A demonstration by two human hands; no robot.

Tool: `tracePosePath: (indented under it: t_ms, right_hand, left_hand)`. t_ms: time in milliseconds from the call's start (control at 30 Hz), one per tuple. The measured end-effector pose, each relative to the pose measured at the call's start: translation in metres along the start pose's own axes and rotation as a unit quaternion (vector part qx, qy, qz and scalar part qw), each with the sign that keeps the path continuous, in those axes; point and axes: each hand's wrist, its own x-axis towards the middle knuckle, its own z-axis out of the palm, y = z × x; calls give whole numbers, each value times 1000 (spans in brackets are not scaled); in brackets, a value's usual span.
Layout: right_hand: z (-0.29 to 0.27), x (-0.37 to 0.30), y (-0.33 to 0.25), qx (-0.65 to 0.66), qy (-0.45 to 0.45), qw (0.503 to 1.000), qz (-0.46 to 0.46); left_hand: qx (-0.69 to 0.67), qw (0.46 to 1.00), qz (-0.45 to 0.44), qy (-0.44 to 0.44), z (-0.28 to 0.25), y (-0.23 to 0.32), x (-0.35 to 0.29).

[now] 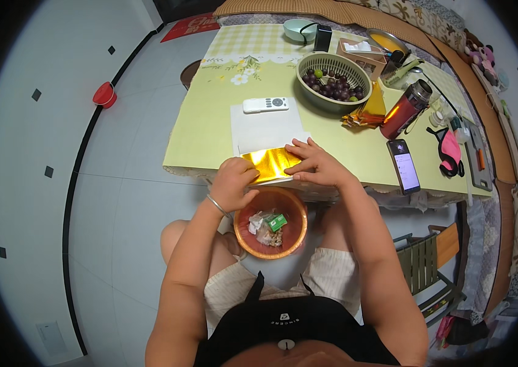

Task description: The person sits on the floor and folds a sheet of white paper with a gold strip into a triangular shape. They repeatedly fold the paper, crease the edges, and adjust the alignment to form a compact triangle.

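Note:
A shiny gold foil sheet (269, 162) lies at the table's near edge, over white paper (271, 129). My left hand (233, 183) has its fingers curled on the sheet's left end, with the thumb pointing off toward the right below it. Across the right end rests my right hand (320, 165), fingers stretched out and spread, pressing on the foil. A white remote control (265, 105) sits on the white paper beyond my hands. Folded gold foil pieces (366, 113) are piled to the right, beside a colander.
An orange bin (300, 220) with litter stands below the table edge, between my legs. Grapes fill the green colander (308, 95). A red thermos (404, 110), a phone (404, 166) and a pink-and-black eye mask (448, 153) are at right. A slatted folding chair (416, 263) stands lower right.

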Motion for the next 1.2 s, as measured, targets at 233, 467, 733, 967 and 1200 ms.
tracePosePath:
  t_ms: [233,467,733,967,1200]
  right_hand:
    - [14,4,-2,9,78,997,-7]
    - [35,20,-49,-45,182,982,21]
    - [70,35,-35,-105,250,961,50]
    - [72,36,-41,-81,279,954,70]
    - [73,34,-37,-55,293,953,57]
  left_hand:
    - [-4,1000,22,22,11,-8,-9]
    - [-17,999,-39,30,12,-10,-5]
    - [-76,990,-86,86,25,-21,14]
    - [-59,979,-164,104,34,-39,15]
    - [-91,974,-175,111,38,-43,17]
